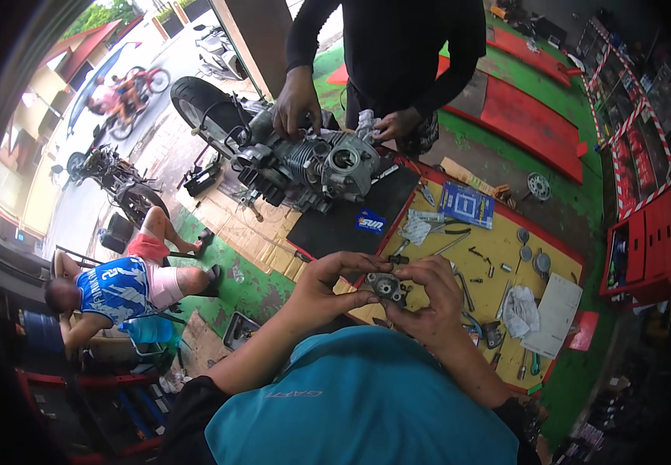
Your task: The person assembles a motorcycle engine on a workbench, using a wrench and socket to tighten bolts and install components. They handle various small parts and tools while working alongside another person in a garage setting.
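Note:
Between my hands, in front of my chest, is a small grey metal engine part (pixel 386 287) with a round dark opening on its face. My left hand (pixel 332 284) grips it from the left, thumb along its lower edge and fingers over the top. On the other side, my right hand (pixel 431 297) closes on it with thumb and fingers. A dark fitting shows at its upper edge; I cannot make out what it is. Just beyond lies the yellow work table (pixel 459 252), its red edge running around it.
Tools, small metal parts, a blue box (pixel 466 205), crumpled paper (pixel 521 310) and a white sheet (pixel 554 314) lie on the table. Across from me, a co-worker (pixel 409 62) in black has both hands at an engine (pixel 312 163). Someone in a blue jersey (pixel 115 293) sits at left.

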Demonstrator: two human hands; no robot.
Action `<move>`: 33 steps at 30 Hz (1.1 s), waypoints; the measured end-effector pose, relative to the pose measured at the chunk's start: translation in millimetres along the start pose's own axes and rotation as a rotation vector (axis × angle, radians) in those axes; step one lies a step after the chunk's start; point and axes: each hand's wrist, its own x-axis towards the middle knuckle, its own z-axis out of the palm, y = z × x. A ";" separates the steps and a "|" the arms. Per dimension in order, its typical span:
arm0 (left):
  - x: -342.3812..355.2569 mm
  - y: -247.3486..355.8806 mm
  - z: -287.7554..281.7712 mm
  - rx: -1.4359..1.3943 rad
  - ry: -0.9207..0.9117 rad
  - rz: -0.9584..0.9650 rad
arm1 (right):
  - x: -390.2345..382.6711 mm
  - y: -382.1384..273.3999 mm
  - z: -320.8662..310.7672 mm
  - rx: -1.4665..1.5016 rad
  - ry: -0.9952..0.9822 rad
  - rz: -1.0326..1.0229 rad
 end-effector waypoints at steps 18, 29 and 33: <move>54.8 -1.3 -95.1 0.171 -0.324 0.260 | 18.6 -15.3 52.1 -0.147 0.005 0.145; 61.0 -20.9 -150.9 0.067 -0.373 0.260 | 39.9 -27.9 100.1 -0.242 -0.030 0.211; 61.3 -22.4 -161.9 0.046 -0.363 0.259 | 46.8 -27.3 110.3 -0.272 -0.038 0.192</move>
